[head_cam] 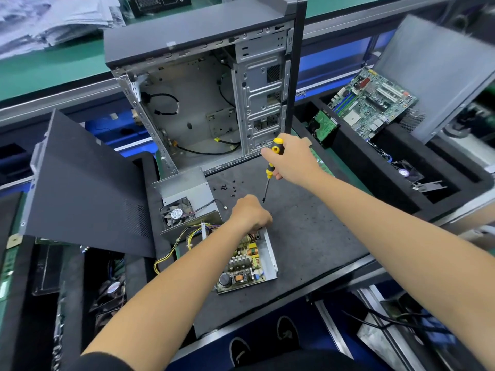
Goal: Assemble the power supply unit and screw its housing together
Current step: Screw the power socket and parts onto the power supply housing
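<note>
The power supply lies open on the black mat. Its lower housing [270,259] holds the circuit board [242,266]. Just behind and to the left stands the grey cover with the fan [176,212], joined to the board by yellow wires [171,250]. My left hand [250,214] is closed at the far end of the lower housing, fingers curled down onto its edge. My right hand [290,159] holds a yellow-and-black screwdriver [270,167] upright, its tip hanging just above the mat beside my left hand. Several small black screws [227,187] lie loose behind the unit.
An open computer case [203,103] stands behind the mat. Its dark side panel [85,188] leans at the left. Foam trays on the right hold a motherboard [372,100], a hard drive [322,125] and a small fan [405,172].
</note>
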Motion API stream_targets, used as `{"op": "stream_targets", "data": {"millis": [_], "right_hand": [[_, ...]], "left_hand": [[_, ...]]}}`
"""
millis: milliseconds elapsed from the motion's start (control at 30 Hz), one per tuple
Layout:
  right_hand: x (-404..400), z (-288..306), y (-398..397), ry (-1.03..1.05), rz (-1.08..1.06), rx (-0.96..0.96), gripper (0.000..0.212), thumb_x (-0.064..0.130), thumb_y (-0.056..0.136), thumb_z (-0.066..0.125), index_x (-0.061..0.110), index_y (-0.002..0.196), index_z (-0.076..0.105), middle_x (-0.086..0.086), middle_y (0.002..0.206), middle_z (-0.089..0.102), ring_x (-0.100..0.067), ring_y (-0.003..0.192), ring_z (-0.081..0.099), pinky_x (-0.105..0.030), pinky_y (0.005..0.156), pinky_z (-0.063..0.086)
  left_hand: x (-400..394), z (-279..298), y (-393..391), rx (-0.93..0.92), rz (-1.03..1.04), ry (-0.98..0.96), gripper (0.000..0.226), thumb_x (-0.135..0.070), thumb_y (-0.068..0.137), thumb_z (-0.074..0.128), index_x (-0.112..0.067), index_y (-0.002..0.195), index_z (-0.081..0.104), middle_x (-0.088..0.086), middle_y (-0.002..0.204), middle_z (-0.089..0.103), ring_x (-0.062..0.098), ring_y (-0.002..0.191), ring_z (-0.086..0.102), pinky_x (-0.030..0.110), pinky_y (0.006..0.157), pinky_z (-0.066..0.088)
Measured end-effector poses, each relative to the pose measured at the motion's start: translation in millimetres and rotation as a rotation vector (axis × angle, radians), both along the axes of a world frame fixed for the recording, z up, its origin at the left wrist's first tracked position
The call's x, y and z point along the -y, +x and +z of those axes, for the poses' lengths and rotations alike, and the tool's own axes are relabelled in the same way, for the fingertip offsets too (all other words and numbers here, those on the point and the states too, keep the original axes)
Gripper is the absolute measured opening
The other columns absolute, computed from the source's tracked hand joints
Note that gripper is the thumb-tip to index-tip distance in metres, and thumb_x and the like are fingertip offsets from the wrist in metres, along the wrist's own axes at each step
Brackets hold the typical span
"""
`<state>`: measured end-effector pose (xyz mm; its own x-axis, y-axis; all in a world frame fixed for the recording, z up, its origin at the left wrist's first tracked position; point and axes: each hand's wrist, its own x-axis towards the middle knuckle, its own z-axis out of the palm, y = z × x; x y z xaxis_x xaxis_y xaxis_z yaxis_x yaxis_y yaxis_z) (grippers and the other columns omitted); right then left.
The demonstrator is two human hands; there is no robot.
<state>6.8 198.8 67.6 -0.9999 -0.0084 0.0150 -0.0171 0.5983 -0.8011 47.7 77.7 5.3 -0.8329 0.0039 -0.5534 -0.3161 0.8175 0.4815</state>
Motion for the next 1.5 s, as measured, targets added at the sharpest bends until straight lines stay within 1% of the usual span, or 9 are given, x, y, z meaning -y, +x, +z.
{"op": "stream_targets", "data": {"millis": [267,367,600,700,767,867,1000,1267,1500], "right_hand": [[-1.0,0.5,0.3,0.006,-0.003,-0.005,0.032,0.024,0.092,0.056,0.014,0.071,0.035,-0.010,0.066,0.054,-0.029,0.059,0.066,-0.027,0.048,0.054],[-0.4,3.1,-0.4,0.011,0.001,-0.020,0.032,0.025,0.092,0.056,0.015,0.069,0.036,-0.010,0.066,0.057,-0.027,0.060,0.068,-0.031,0.051,0.057],[2.4,12.2,-5.1,-0.019,-0.015,-0.071,0.027,0.026,0.092,0.056,0.012,0.073,0.042,-0.009,0.067,0.057,-0.013,0.049,0.065,-0.028,0.049,0.057],[7.0,17.8,-6.5,-0.041,-0.007,-0.085,0.028,0.025,0.092,0.056,0.012,0.073,0.041,-0.012,0.068,0.059,-0.018,0.052,0.067,-0.033,0.051,0.059],[10.7,20.8,-6.8,-0.044,-0.002,-0.095,0.027,0.025,0.092,0.056,0.012,0.074,0.042,-0.013,0.068,0.060,-0.020,0.053,0.068,-0.033,0.051,0.058],[16.8,24.2,-6.9,-0.056,-0.010,-0.112,0.026,0.024,0.091,0.056,0.012,0.073,0.042,-0.012,0.065,0.060,-0.024,0.053,0.067,-0.030,0.048,0.057],[26.1,28.8,-7.5,-0.104,-0.017,-0.123,0.028,0.022,0.090,0.057,0.014,0.069,0.039,-0.009,0.062,0.055,-0.016,0.043,0.059,-0.022,0.042,0.051],[44.8,32.8,-5.8,-0.142,0.044,-0.161,0.028,0.021,0.090,0.056,0.014,0.069,0.038,-0.009,0.062,0.053,-0.006,0.036,0.055,-0.019,0.038,0.045],[45.1,32.4,-1.6,-0.162,0.054,-0.165,0.032,0.018,0.090,0.056,0.015,0.066,0.036,-0.007,0.058,0.052,-0.006,0.037,0.057,-0.019,0.037,0.045]], "left_hand": [[-5.5,-2.6,5.9,-0.060,0.017,-0.067,0.022,-0.003,0.075,0.062,-0.008,0.064,0.043,0.018,0.098,0.065,0.031,0.096,0.066,0.028,0.054,0.041],[-4.3,-1.3,6.5,-0.064,-0.028,-0.060,0.022,-0.003,0.077,0.059,-0.008,0.065,0.042,0.015,0.085,0.058,0.029,0.092,0.066,0.023,0.043,0.035],[14.7,27.1,-3.0,0.069,-0.127,0.182,0.029,-0.001,0.073,0.073,-0.008,0.056,0.051,0.002,0.045,0.055,0.014,0.040,0.051,0.016,0.039,0.035],[35.3,39.8,-8.9,0.136,-0.127,0.334,0.005,0.004,0.076,0.070,-0.001,0.077,0.067,0.007,0.060,0.067,0.014,0.054,0.061,0.019,0.052,0.048],[49.9,41.5,-13.6,0.172,-0.101,0.431,0.014,0.010,0.078,0.065,0.001,0.088,0.069,0.017,0.081,0.069,0.023,0.074,0.064,0.033,0.075,0.053],[72.5,42.3,-16.1,0.226,-0.067,0.593,0.022,0.017,0.080,0.059,0.007,0.098,0.067,0.021,0.089,0.068,0.028,0.080,0.064,0.030,0.069,0.053],[96.2,37.6,-11.1,0.230,-0.008,0.749,0.028,0.015,0.083,0.058,0.005,0.108,0.064,0.022,0.103,0.067,0.032,0.093,0.064,0.039,0.088,0.051],[106.1,29.7,-7.9,0.281,0.114,0.837,0.018,0.009,0.084,0.060,0.001,0.099,0.065,0.013,0.092,0.072,0.021,0.079,0.069,0.028,0.075,0.056],[104.4,29.6,-9.0,0.299,0.162,0.820,0.033,0.008,0.083,0.061,0.010,0.117,0.062,0.020,0.105,0.068,0.023,0.084,0.068,0.031,0.084,0.055]]}}
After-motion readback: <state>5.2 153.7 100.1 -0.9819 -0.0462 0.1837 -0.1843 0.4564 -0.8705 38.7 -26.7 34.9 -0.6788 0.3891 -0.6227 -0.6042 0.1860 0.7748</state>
